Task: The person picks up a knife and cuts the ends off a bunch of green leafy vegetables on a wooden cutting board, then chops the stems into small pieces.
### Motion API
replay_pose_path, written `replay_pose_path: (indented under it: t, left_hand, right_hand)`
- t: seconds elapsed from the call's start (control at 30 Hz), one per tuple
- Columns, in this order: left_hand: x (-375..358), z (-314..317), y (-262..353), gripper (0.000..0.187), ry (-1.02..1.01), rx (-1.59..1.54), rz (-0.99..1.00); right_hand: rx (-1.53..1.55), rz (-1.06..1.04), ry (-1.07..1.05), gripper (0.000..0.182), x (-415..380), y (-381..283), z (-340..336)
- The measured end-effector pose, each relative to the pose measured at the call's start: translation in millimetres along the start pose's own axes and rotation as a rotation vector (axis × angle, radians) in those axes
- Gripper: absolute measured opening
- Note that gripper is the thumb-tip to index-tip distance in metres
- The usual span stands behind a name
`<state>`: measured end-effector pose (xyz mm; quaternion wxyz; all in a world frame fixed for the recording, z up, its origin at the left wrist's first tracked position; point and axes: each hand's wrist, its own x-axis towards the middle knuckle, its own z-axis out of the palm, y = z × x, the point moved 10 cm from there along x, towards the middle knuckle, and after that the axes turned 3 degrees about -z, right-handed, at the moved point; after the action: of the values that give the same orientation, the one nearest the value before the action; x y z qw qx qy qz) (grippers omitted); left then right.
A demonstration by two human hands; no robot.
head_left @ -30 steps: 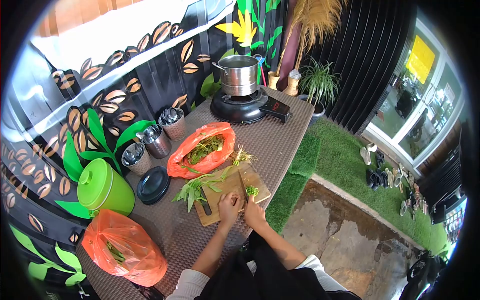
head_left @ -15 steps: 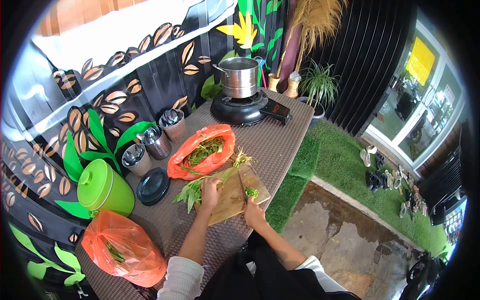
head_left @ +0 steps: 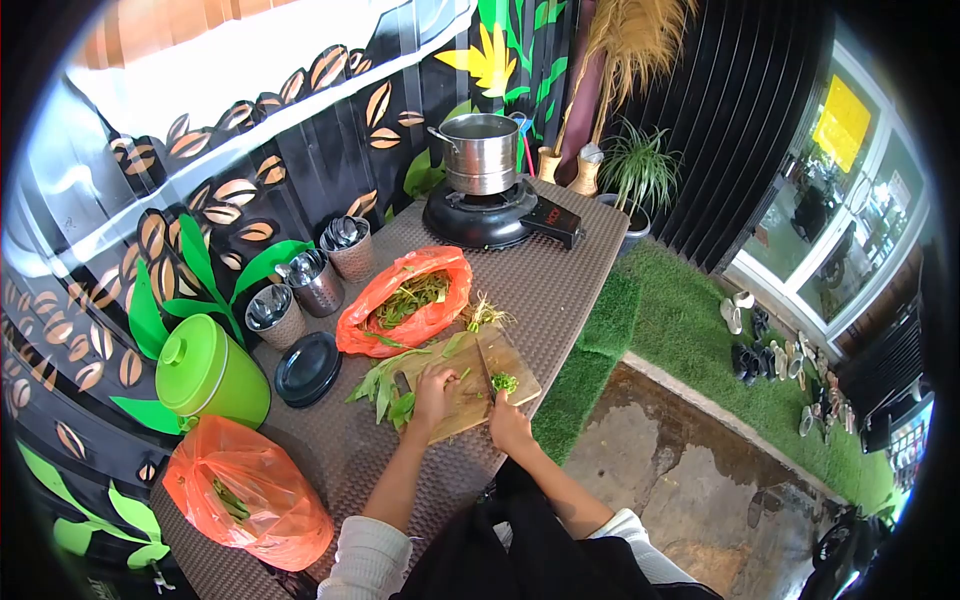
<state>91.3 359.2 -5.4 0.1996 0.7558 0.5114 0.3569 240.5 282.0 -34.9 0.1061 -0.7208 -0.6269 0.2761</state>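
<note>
A wooden cutting board (head_left: pixel 462 408) lies near the table's right edge. My right hand (head_left: pixel 509 424) is closed round the handle of a knife (head_left: pixel 486 364), whose blade points away over the board. Chopped green pieces (head_left: pixel 505 383) sit just right of the blade. On the board's left part, my left hand (head_left: pixel 433 394) has its fingers closed on a green stem (head_left: pixel 464 374). Leafy greens (head_left: pixel 380 386) spread left of that hand, over the board's edge and onto the table. Beyond the board is a bunch of pale roots (head_left: pixel 486 314).
An open orange bag (head_left: pixel 452 296) of greens stands behind the board. A pot (head_left: pixel 480 160) sits on a black stove (head_left: pixel 468 222) at the back. Leftward are cutlery cups (head_left: pixel 317 286), dark plates (head_left: pixel 307 370), a green lidded bucket (head_left: pixel 222 385) and another orange bag (head_left: pixel 270 500).
My left hand has shifted slightly right and toward me. A short stem now shows at its fingertips, and more of the leaves and board lie uncovered. My right hand and the knife have barely moved.
</note>
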Motion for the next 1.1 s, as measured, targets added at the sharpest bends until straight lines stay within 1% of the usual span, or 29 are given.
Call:
replay_pose_path:
  t: [0.03, 0.1, 0.13, 0.2, 0.33, 0.4, 0.43, 0.5, 0.53, 0.6, 0.63, 0.7, 0.93, 1.0, 1.03, 1.1]
  left_hand:
    - [-2, 2, 1, 0.010, -0.001, -0.001, 0.002]
    - [-5, -4, 5, 0.008, 0.103, -0.030, 0.030]
    - [-7, -3, 7, 0.008, 0.103, -0.031, 0.031]
    - [-12, -4, 14, 0.007, 0.167, 0.038, 0.100]
    - [-14, -9, 12, 0.008, 0.182, 0.015, 0.057]
    - [-15, -17, 19, 0.013, 0.178, 0.245, -0.026]
    - [-15, -18, 21, 0.013, 0.176, 0.243, -0.023]
    - [-17, -25, 27, 0.020, 0.247, 0.280, 0.037]
    - [-17, -24, 27, 0.020, 0.247, 0.281, 0.039]
    - [-19, -6, 46, 0.024, 0.061, 0.085, 0.232]
    - [-21, -5, 48, 0.024, 0.060, 0.084, 0.232]
    - [-24, 1, 45, 0.021, -0.011, 0.060, 0.164]
    - [-28, 1, 46, 0.017, 0.029, 0.052, 0.178]
    - [-27, 4, 38, 0.014, 0.033, -0.064, 0.093]
    - [-27, 7, 39, 0.014, 0.032, -0.063, 0.093]
    - [-30, 12, 32, 0.012, 0.031, -0.102, 0.029]
  right_hand:
    - [0.000, 0.002, 0.002, 0.040, 0, 1, 0]
    - [-0.005, -0.006, 0.005, 0.042, -1, -1, -1]
    - [-0.005, -0.005, 0.006, 0.042, -2, -2, -2]
    - [-0.013, -0.003, 0.008, 0.045, -2, -1, -2]
    - [-0.030, -0.014, 0.016, 0.046, 0, -1, 0]
    - [-0.013, -0.016, 0.020, 0.045, -2, -1, -1]
    - [-0.012, -0.013, 0.022, 0.045, -2, 0, -2]
    - [-0.005, -0.019, 0.032, 0.044, -1, -1, -2]
    - [-0.004, -0.018, 0.032, 0.044, -1, 0, -2]
    - [-0.004, -0.037, 0.024, 0.041, 0, -1, -3]
    - [-0.004, -0.036, 0.024, 0.041, 0, 0, -4]
    - [-0.010, -0.053, -0.002, 0.038, 2, -1, -5]
    - [0.051, -0.055, -0.016, 0.037, -9, -7, -8]
    - [0.057, -0.012, 0.029, 0.037, -14, -6, -9]
    - [0.058, -0.012, 0.028, 0.037, -17, -8, -8]
    - [0.086, 0.005, 0.020, 0.036, -22, -11, -4]
